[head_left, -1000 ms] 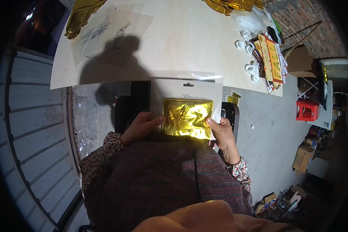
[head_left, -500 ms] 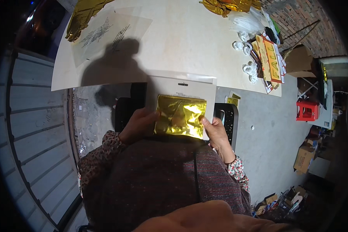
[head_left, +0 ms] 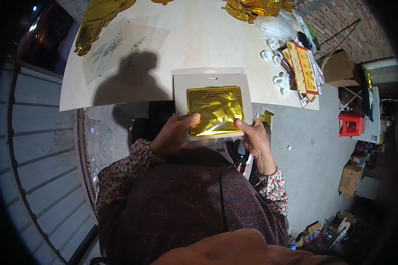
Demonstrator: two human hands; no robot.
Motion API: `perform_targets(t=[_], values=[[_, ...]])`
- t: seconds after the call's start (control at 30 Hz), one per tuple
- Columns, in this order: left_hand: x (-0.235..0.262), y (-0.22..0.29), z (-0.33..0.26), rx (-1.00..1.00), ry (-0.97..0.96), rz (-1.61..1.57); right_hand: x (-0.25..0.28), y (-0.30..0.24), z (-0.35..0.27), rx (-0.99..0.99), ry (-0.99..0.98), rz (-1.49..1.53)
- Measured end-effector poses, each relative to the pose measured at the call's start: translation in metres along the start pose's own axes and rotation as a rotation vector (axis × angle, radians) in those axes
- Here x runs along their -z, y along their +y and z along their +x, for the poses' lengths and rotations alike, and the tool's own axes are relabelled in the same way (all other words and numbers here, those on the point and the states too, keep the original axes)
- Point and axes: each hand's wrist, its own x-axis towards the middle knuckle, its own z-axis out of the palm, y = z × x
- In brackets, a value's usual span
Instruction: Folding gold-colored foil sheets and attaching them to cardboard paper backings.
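Note:
In front of my lap I hold a flat packet (head_left: 180, 86): a pale card with a hang slot near its top. A folded piece of shiny gold foil (head_left: 216, 108) shows on its face. My left hand (head_left: 171, 136) grips the lower left side, its thumb lying on the foil's edge. At the lower right, my right hand (head_left: 256, 140) pinches the packet, thumb on the front and fingers behind. The packet's upper part overlaps the front edge of the pale table (head_left: 194, 39). Its back and the fingers under it are hidden.
On the table lie printed translucent sheets (head_left: 119, 48) and crumpled gold foil (head_left: 99, 22) at left. White ribbon coils (head_left: 281, 81), clear plastic bags (head_left: 274, 28) and a yellow-orange printed card (head_left: 306, 70) sit at right. A red stool (head_left: 351, 126) and cardboard boxes (head_left: 351, 179) stand on the floor.
Both hands have raised the packet away from my body, farther over the table's edge. It is now tilted more toward the light, and my left thumb shows clearly on its front.

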Motion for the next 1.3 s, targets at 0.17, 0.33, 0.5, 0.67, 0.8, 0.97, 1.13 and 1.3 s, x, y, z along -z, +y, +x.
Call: perform_targets(t=[0.17, 0.33, 0.5, 0.67, 0.8, 0.97, 1.13, 1.3], values=[[-0.005, -0.006, 0.009, -0.034, -0.016, 0.104, 0.012, -0.008, -0.017, 0.624, 0.372, -0.631], [-0.004, -0.018, 0.023, -0.178, 0.02, 0.349, -0.02, -0.009, -0.056, 1.244, 0.202, -1.219], [-0.024, -0.009, 0.019, -0.051, 0.062, -0.052, -0.031, 0.008, -0.051, 0.805, 0.301, -1.031], [-0.026, -0.032, 0.029, -0.13, -0.029, -0.027, -0.035, 0.019, -0.036, 0.273, 0.214, -0.176], [-0.026, -0.039, 0.027, -0.193, -0.07, 0.106, -0.03, 0.026, -0.03, 0.189, 0.17, -0.004], [-0.021, -0.039, 0.034, 0.013, -0.231, -0.064, -0.029, 0.024, -0.029, 0.187, 0.165, 0.032], [-0.004, -0.023, 0.041, -0.126, -0.327, -0.075, -0.012, 0.019, -0.028, 0.182, 0.11, -0.023], [0.0, -0.003, 0.033, -0.287, -0.202, 0.652, -0.011, 0.026, -0.03, 0.108, 0.075, -0.107]])
